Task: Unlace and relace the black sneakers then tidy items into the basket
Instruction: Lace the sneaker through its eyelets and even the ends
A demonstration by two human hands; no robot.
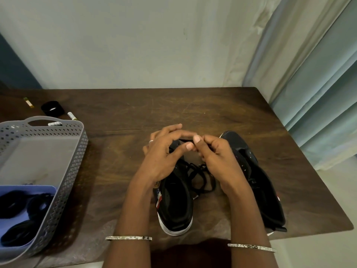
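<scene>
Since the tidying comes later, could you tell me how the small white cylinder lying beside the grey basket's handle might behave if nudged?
The small white cylinder lies on its side on the bare brown wooden table, so it would probably roll rather than slide. It looks slim and likely light, so a pinch should lift it. Nothing blocks it on the far side, though the grey perforated plastic basket might stop it nearby.

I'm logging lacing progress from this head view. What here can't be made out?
- Toe and eyelets of the left sneaker: hidden behind the left hand.
- The lace end: covered by the fingertips of the right hand.
- Dark items in the basket: cut off by the frame's left edge, too dark to identify.
- Labels on the small tubes: too small to read.
</scene>
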